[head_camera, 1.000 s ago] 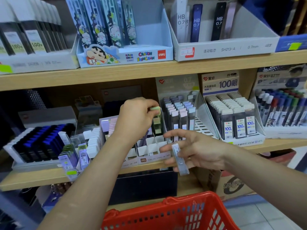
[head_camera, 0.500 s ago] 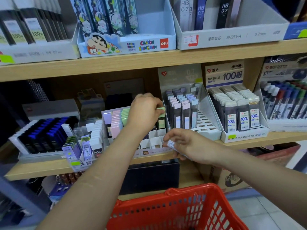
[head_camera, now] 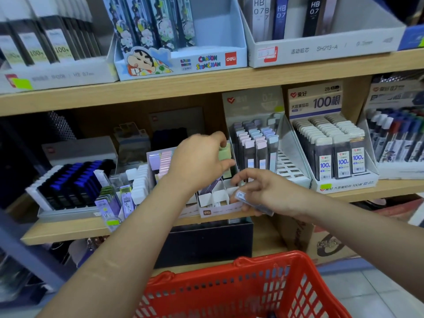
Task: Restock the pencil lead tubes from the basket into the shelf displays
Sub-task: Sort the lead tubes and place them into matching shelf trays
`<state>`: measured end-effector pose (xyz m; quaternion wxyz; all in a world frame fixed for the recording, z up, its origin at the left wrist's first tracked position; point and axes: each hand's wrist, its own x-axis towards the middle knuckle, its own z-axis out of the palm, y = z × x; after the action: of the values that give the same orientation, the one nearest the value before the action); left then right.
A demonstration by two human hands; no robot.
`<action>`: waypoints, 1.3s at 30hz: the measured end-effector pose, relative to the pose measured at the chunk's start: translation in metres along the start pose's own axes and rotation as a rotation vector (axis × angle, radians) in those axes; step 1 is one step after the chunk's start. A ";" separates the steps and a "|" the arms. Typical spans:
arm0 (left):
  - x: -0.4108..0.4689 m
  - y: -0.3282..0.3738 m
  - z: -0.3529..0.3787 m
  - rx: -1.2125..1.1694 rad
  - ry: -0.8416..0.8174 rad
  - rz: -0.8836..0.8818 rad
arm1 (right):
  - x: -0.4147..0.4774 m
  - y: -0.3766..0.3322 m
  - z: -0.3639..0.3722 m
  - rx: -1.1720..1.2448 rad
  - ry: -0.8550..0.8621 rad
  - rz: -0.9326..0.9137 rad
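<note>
Green-capped lead tube [head_camera: 225, 153] is pinched by the left hand [head_camera: 199, 162] at the white slotted display [head_camera: 217, 212], a clear tube [head_camera: 253, 203] by the right hand [head_camera: 269, 191]; front slots [head_camera: 216, 199] are seen unfilled.

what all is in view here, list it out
basket: one, red, bottom centre
divided box: one, white, middle shelf centre
green tube: one, green-capped, over the divided box
clear tube: one, clear, before the divided box
grey display: one, grey, right of divided box
100 box: one, white, right of grey display
blue tubes: many, blue-capped, middle shelf left
cartoon box: one, pale blue, top shelf
left hand: one, pinches green tube
right hand: one, holds clear tube
</note>
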<state>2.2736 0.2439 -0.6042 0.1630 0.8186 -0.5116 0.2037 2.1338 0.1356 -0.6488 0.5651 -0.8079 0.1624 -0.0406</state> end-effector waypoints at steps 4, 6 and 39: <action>-0.008 0.008 0.004 0.134 -0.066 0.007 | -0.001 -0.003 0.000 0.046 -0.016 0.023; -0.009 0.005 0.004 0.128 -0.064 0.001 | -0.003 -0.005 0.000 0.035 -0.015 0.029; -0.008 -0.045 -0.011 -0.031 -0.083 -0.044 | -0.001 -0.019 0.004 0.512 0.027 -0.052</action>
<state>2.3095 0.2741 -0.6016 0.1588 0.8347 -0.5032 0.1578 2.1376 0.1454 -0.6328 0.7479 -0.6417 0.1333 -0.1057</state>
